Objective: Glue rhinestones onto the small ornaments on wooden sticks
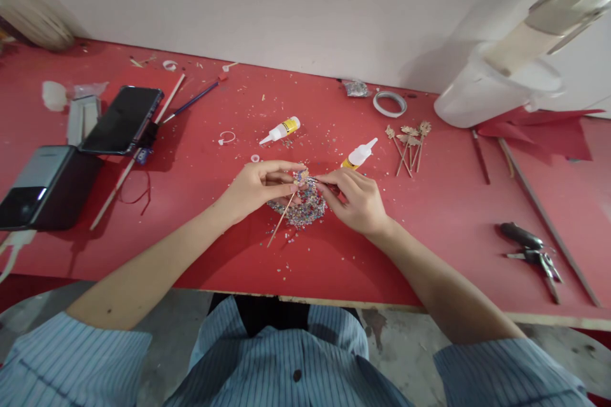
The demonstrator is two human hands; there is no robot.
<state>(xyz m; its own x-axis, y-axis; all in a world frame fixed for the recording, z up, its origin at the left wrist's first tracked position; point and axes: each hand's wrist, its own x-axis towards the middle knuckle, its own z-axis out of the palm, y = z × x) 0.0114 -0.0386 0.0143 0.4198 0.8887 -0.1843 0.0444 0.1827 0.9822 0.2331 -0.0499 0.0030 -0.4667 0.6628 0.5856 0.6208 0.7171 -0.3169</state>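
My left hand (251, 192) is closed around the top of a thin wooden stick (280, 221), which slants down toward me. A small piece covered in coloured chips (301, 175) sits at the stick's upper end, between thumb and fingers. My right hand (359, 202) pinches a slim, dark tool, probably tweezers (312, 179), its tip touching or very close to that piece. Right below both hands lies a heap of multicoloured chips (305, 213). One glue bottle (281, 130) rests beyond the left hand. Another glue bottle (361, 154) lies just behind the right hand.
Several sticks with pale leaf-shaped tops (409, 140) lie to the right, near a tape roll (389, 103). A white bucket (463, 98) stands by the wall. Keys (537, 257) are at the right. A phone (125, 119), black box (62, 191) and paintbrush (193, 100) occupy the left.
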